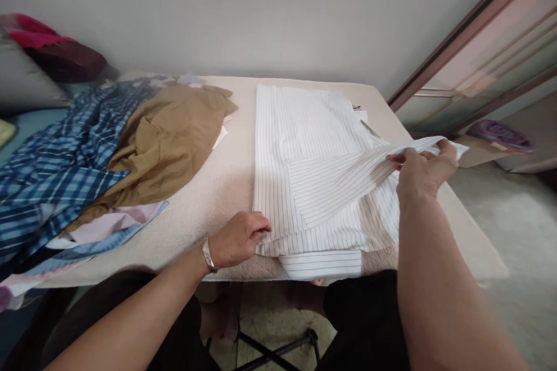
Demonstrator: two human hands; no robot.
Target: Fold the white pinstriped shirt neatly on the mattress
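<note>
A white pinstriped cloth (313, 122) lies on the padded table, partly folded into layers. My left hand (237, 237) is closed at its near left corner, with thumb and fingertips pinching the edge. On the right, my right hand (424, 168) grips a long striped flap (348, 177) of the same cloth and holds its end raised above the table, and the flap slopes down to the left. A narrow striped band (322, 264) shows at the table's front edge, below the main layers. A thin metal blade (369, 127) peeks out at the cloth's right side; the rest of it is hidden.
At left lie a brown garment (174, 133), a blue plaid garment (56, 162) and pale pieces of cloth (117, 223). A grey cushion (26, 75) sits behind them. A wall borders the table's back. A framed sliding door (478, 69) and a purple bundle (500, 134) are at right.
</note>
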